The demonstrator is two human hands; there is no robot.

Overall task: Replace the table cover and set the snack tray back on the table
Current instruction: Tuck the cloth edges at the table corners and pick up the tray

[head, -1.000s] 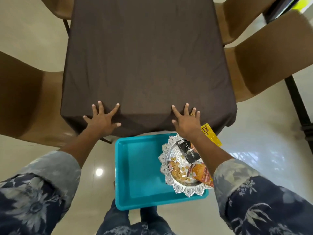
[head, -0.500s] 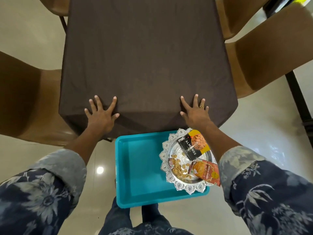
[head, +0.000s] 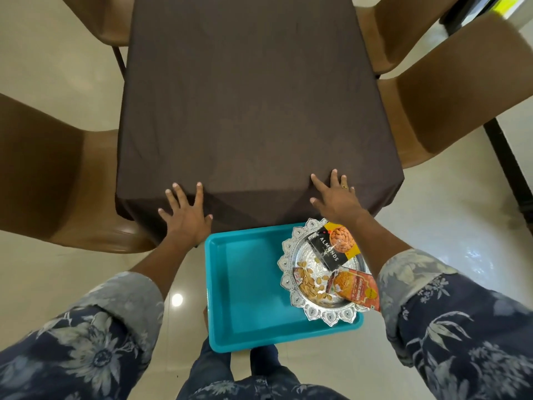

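Glossy cream floor tiles (head: 57, 67) all around, and in the middle stands the table under a dark brown cloth table cover (head: 245, 111), which lies over the top and hangs down the near side. Brown moulded chairs (head: 57, 183) stand at its left and right.

Our left hand (head: 186, 215) lies flat on the near left part of the cover, fingers spread wide, right over the near edge. Our right hand (head: 336, 197) does the same on the near right part, fingers straight and spread, with a gold ring (head: 344, 186) on one of them. Both just press palm-down.

As for the rectangular teal plastic snack tray (head: 245, 284), it's off the table: lower down, just nearer than the table's near edge, between our arms and above our legs. We can't tell what it rests on. At its right end sits a round silver plate with a scalloped rim (head: 326, 316), poking out past the tray's right wall. On the plate are a black-and-orange almonds packet (head: 334, 246), an orange snack packet (head: 354, 287) and some loose almonds (head: 310, 284).
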